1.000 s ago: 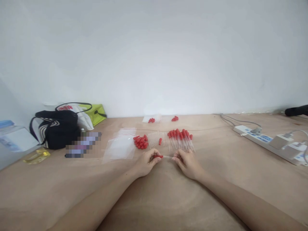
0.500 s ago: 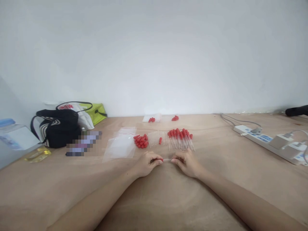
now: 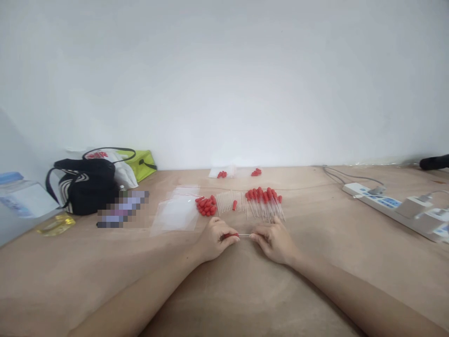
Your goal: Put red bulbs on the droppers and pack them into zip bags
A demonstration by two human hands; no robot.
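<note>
A wooden tabletop [image 3: 252,295] carried a black bag [image 3: 93,185], a yellow-green bag [image 3: 144,161] and a yellow packet [image 3: 59,225] at left, with a white power strip [image 3: 376,200] and plugged-in adapters [image 3: 413,207] at right. Clear plastic bags [image 3: 177,216] lay flat beside a heap of loose red bulbs [image 3: 206,206]; next came a row of clear tubes [image 3: 224,202] and a cluster of red-topped tubes [image 3: 264,196], close beyond the knuckles. At the table's near middle, a slim, clear tube [image 3: 244,235] lay level between two hands, its left end meeting a red bulb [image 3: 236,235] partly hidden by fingers. The left hand [image 3: 216,239] was closed around the bulb; the right hand [image 3: 274,239] pinched the tube's other end. How deeply the two fitted together could not be told.
</note>
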